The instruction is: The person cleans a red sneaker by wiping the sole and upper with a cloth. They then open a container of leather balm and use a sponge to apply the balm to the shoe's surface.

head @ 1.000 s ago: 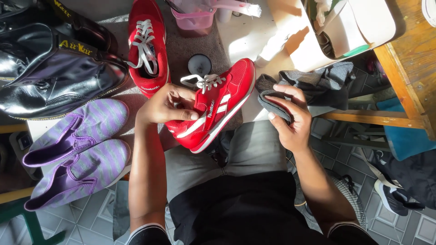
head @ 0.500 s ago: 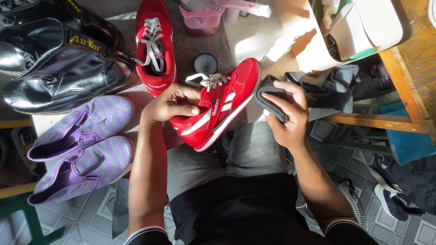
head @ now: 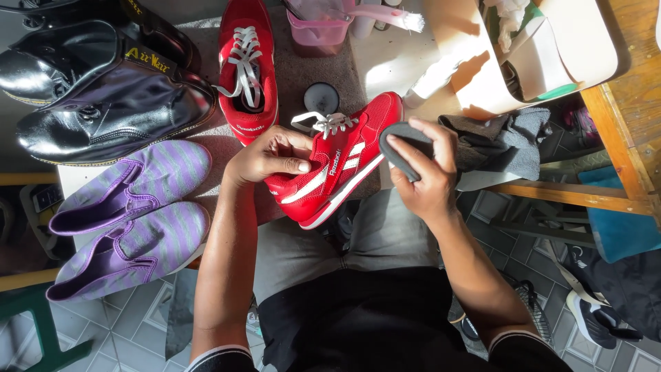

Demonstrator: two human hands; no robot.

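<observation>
Few labels show in your view. At the upper left of the frame, the black boots carry a black heel loop with yellow lettering, lying across the nearer boot's top. Near the centre, the red sneaker you hold shows small white lettering on its side, above the white stripes. The other red sneaker, at upper centre, has a faint mark near its toe. No packages, signs or screens appear.

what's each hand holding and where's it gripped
The left hand holds the red sneaker at its collar, thumb pressed along the side. The right hand holds a dark pad by its far end, fingers wrapped over it.
</observation>
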